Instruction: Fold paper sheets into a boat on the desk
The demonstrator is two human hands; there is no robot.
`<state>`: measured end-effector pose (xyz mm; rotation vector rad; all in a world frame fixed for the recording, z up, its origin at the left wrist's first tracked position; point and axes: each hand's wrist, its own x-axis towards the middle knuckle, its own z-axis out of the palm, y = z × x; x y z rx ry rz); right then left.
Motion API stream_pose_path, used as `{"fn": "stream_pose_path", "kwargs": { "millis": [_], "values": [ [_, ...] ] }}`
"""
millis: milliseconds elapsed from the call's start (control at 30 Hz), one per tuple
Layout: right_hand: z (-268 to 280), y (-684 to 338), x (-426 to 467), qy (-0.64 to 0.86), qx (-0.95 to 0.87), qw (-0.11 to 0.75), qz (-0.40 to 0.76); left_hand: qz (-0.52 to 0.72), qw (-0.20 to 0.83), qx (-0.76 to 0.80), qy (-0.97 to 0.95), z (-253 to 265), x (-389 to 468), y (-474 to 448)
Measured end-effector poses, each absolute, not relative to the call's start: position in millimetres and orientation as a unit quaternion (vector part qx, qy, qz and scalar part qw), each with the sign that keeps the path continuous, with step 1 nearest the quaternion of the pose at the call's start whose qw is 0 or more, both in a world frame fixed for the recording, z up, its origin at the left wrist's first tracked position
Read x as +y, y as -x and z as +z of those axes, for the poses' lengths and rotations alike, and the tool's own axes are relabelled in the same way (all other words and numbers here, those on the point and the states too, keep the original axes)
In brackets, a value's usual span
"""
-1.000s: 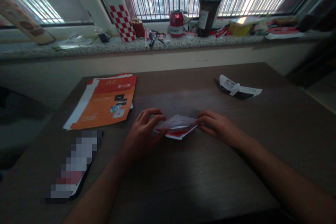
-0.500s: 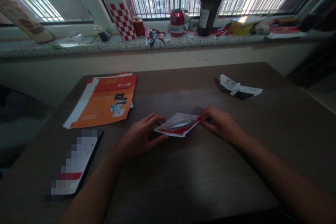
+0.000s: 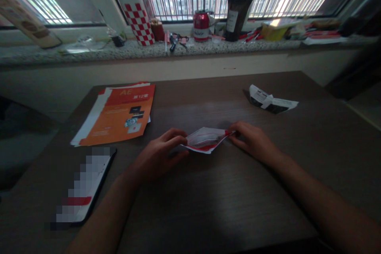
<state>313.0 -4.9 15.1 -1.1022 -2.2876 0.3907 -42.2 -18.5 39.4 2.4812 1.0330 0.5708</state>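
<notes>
A folded piece of white and red paper (image 3: pixel 205 139), hollow in the middle like a small boat, sits between my hands just above or on the brown table. My right hand (image 3: pixel 253 139) pinches its right corner between thumb and fingers. At the left corner, my left hand (image 3: pixel 159 154) has curled fingers over the paper and the thumb below, gripping it. My left fingertips hide that corner. Farther back on the right lies another folded paper piece (image 3: pixel 270 99), white and black with a strip across it.
An orange booklet (image 3: pixel 119 115) on white sheets lies at the left, with a phone (image 3: pixel 89 186) nearer me. Along the stone windowsill (image 3: pixel 98 53) stand a red can (image 3: pixel 201 27), a red-checked white bottle (image 3: pixel 138 24), a dark cup (image 3: pixel 237 16) and other clutter.
My left fingers have closed in on the paper's left corner, which now sits under the fingertips. The paper has shifted slightly right. My right hand keeps its pinch, nearly still.
</notes>
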Motion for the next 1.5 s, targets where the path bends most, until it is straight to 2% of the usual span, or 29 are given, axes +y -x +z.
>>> {"fn": "stream_pose_path", "kwargs": {
  "millis": [467, 767, 1500],
  "values": [
    [15.5, -313.0, -6.5, 0.41, -0.855, 0.282, 0.146, 0.237, 0.171, 0.407, -0.866, 34.9, -12.8, 41.1],
    [15.7, -314.3, -5.9, 0.414, -0.854, 0.282, 0.141, 0.225, 0.174, 0.369, -0.885, 35.8, -13.0, 41.8],
    [15.5, -314.0, -4.9, 0.417, -0.854, 0.28, 0.135, 0.264, 0.206, 0.396, -0.855, 38.2, -13.1, 36.8]
  ]
}}
